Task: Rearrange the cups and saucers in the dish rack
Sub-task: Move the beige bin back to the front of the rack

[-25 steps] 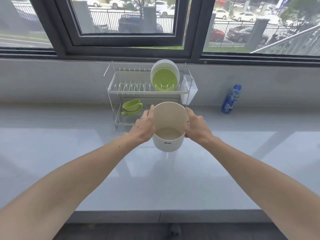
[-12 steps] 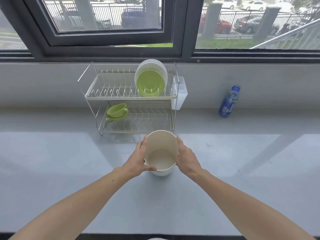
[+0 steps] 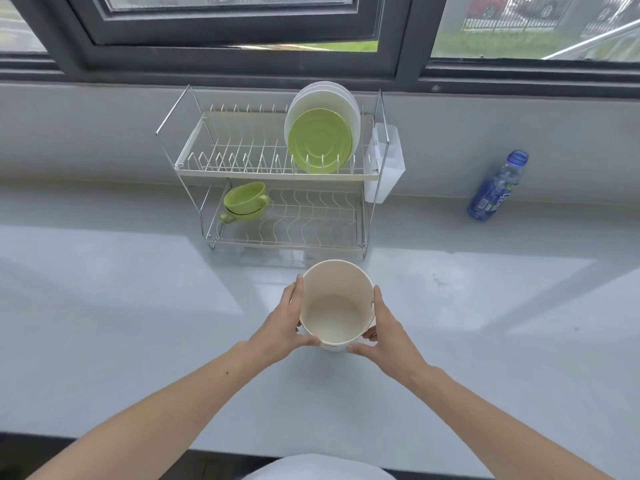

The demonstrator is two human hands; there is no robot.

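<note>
left hand [image 3: 282, 329], right hand [image 3: 384, 329], cupping bucket [image 3: 336, 303]

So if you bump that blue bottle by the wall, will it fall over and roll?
Probably yes. The blue bottle is tall and narrow and already leans back on the wall, so a nudge could tip it. Being round, it would likely roll along the counter. It looks like thin clear plastic, so probably light and unlikely to break.
</note>
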